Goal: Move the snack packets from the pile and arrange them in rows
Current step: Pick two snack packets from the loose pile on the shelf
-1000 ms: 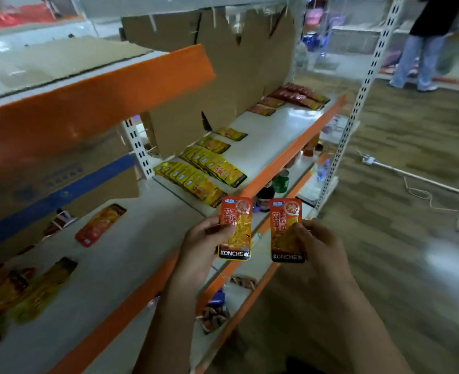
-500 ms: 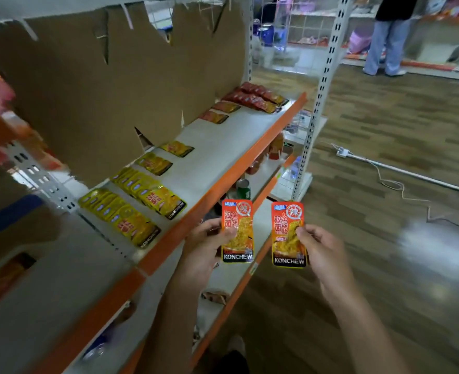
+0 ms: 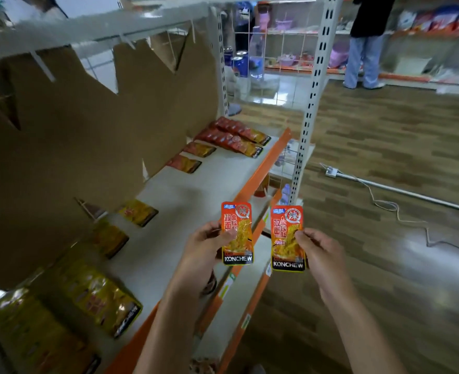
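**Shop aisle: two packets held up by the shelf**

Wooden flooring runs down the aisle beside a white shelf (image 3: 185, 190) with an orange front edge. Over that edge, two red-orange snack packets marked KONCHEW are held upright, side by side and slightly apart. The left hand (image 3: 204, 247) pinches the left packet (image 3: 236, 233) at its left edge, thumb on the front; the right hand (image 3: 323, 255) pinches the right packet (image 3: 286, 238) at its right edge in the same way.

On the shelf, near the left, yellow packets (image 3: 98, 298) lie in overlapping rows, with two more single yellow packets (image 3: 139, 211) further along. At the far end, red packets (image 3: 233, 137) form two overlapping rows, and two single red packets (image 3: 193, 156) lie just before them. Torn brown cardboard (image 3: 74, 147) backs the shelf.

Out on the floor, a white power strip (image 3: 331, 171) trails its cable. Far off, a person in a dark top and pale jeans (image 3: 363, 49) stands facing another shelf.
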Tool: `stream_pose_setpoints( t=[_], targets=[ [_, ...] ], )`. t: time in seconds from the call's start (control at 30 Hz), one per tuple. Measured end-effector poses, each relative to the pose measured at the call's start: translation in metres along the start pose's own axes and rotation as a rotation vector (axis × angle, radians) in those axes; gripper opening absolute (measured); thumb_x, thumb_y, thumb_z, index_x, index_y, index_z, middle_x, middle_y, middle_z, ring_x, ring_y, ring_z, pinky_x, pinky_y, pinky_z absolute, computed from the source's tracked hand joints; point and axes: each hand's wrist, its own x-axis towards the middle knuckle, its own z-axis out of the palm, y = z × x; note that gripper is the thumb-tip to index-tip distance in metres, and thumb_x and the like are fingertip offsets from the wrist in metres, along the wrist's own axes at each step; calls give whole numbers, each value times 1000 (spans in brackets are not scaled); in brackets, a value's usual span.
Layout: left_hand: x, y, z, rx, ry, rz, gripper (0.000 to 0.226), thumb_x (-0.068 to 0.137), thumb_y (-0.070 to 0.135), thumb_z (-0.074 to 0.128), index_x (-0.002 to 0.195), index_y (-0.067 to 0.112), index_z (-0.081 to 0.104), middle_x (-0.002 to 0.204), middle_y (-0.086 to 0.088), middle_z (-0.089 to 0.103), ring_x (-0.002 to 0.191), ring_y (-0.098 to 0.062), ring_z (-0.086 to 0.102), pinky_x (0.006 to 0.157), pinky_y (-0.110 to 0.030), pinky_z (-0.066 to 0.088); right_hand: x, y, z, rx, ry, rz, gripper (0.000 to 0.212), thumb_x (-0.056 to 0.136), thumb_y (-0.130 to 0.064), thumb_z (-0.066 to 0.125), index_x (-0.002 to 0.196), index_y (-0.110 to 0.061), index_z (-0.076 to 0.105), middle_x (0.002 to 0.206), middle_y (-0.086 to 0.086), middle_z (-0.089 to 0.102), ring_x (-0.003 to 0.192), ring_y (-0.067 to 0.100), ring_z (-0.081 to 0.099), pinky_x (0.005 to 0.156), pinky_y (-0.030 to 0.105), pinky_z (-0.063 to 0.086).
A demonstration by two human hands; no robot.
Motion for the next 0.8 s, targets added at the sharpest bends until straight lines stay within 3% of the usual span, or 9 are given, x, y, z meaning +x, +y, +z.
stream_pose_setpoints(
  t=[0.1,0.17,0.27,0.5,0.57,0.63,0.7,0.8],
  targets=[
    [30,15,8,-17,1,11,34,82,2,73,115,-3,62,107,-23,72,84,-34,72,77,-44,60,35,-13,11,14,-15,-18,7,96,-22,62,99,-20,68,90,-6,71,72,1,66,61,17,45],
    [45,22,11,-17,14,13,31,85,0,70,114,-3,62,107,-25,71,83,-35,73,71,-41,60,56,-18,17,12,-37,-25,6,96,-22,62,96,-22,68,89,-7,71,70,-1,67,57,14,45],
    [68,31,10,-44,67,0,28,85,-4,68,113,-2,63,105,-25,71,76,-32,73,62,-36,59,88,-26,30,-3,-63,-41,9,95,-22,64,102,-20,70,91,-6,72,76,5,67,63,21,46],
    [124,49,2,-54,211,-20,28,87,10,71,114,12,65,110,-13,74,93,-31,72,81,-41,57,174,-45,70,-127,-275,-105,13,93,-29,66,102,-21,72,95,-4,74,87,13,71,74,27,54],
    [140,55,4,-80,278,-6,24,87,10,71,111,13,66,110,-12,73,97,-32,71,89,-45,55,201,-55,82,-160,-347,-103,16,93,-29,66,105,-19,72,95,-3,74,83,8,72,69,21,54],
    [155,61,9,-122,365,10,23,87,11,71,110,12,67,109,-13,74,101,-35,70,96,-49,51,228,-67,93,-172,-423,-105,6,94,-26,66,98,-25,70,93,-5,74,72,-3,69,58,10,49],
    [169,65,16,-178,467,27,19,87,13,73,105,12,68,103,-11,75,97,-34,69,93,-48,52,253,-80,101,-218,-507,-123,7,94,-25,66,90,-31,66,90,-10,72,68,-10,65,55,8,47],
    [187,70,24,-276,614,54,7,88,15,72,93,15,69,87,-6,74,78,-21,66,74,-35,52,288,-102,117,-267,-611,-162,9,90,-23,70,89,-31,64,90,-11,70,72,-9,65,60,10,48]
  ],
)
